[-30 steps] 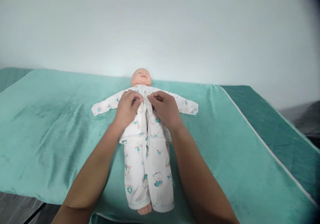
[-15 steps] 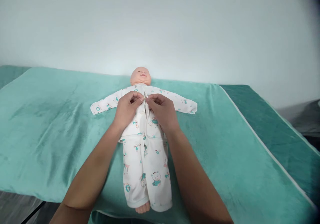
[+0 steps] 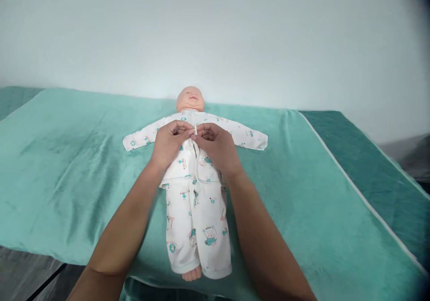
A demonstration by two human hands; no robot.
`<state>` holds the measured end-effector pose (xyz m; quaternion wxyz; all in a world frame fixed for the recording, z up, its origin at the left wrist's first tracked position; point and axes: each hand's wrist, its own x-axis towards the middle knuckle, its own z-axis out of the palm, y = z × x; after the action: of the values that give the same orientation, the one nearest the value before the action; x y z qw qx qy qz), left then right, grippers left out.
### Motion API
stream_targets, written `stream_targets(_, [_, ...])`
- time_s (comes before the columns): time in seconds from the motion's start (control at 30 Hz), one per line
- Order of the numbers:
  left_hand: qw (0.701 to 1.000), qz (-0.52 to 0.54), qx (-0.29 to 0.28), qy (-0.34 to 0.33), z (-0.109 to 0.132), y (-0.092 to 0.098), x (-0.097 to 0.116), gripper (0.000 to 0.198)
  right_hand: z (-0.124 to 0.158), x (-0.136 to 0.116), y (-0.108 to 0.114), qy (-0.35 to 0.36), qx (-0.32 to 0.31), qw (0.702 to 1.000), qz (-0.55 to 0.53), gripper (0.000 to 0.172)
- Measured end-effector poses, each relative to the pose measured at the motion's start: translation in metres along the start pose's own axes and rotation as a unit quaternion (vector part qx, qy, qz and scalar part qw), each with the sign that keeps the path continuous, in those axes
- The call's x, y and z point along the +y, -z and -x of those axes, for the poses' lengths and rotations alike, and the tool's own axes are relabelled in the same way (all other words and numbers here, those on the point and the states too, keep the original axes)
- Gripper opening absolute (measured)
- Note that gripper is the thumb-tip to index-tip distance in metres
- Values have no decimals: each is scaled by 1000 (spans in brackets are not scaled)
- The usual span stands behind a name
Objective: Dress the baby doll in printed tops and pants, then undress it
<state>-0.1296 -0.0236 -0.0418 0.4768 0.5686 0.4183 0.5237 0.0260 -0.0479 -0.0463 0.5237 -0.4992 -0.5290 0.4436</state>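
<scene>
White printed jacket [image 3: 183,164] has both hands [image 3: 168,145] pinching its front.

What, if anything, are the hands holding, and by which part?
The white, teal-printed cloth jacket, pinched along its upper front opening by the left hand and right hand; finer grip detail is hidden.

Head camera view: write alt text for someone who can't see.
A person's bare left grip and bare right grip pinch the front opening of a white, animal-print cloth jacket on a bald baby doll. It lies face up on a light green, velvety blanket, in matching white trousers.
</scene>
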Motion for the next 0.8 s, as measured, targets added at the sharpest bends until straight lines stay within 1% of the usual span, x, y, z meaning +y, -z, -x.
stream_targets(0.13, [1000,6,-2,2,2,0,2,25,2,-4,-3,29,11,995,94,24])
stream_targets(0.23, [1000,-4,-8,12,3,0,2,25,3,-7,-7,47,22,986,159,18])
stream_targets(0.33, [1000,-8,-3,22,4,-1,1,24,4,-11,-10,57,21,975,216,13])
stream_targets(0.43, [999,4,-2,32,3,-2,1,24,5,-13,-11,61,9,966,253,20])
stream_targets(0.53, [999,31,-5,36,4,-1,1,27,6,-13,-11,67,-6,963,260,29])
stream_targets(0.63, [998,47,7,39,5,-2,3,24,7,-12,-10,80,-15,958,276,37])
stream_targets(0.8, [998,52,14,33,6,-3,4,22,9,-13,-11,96,-20,939,328,43])
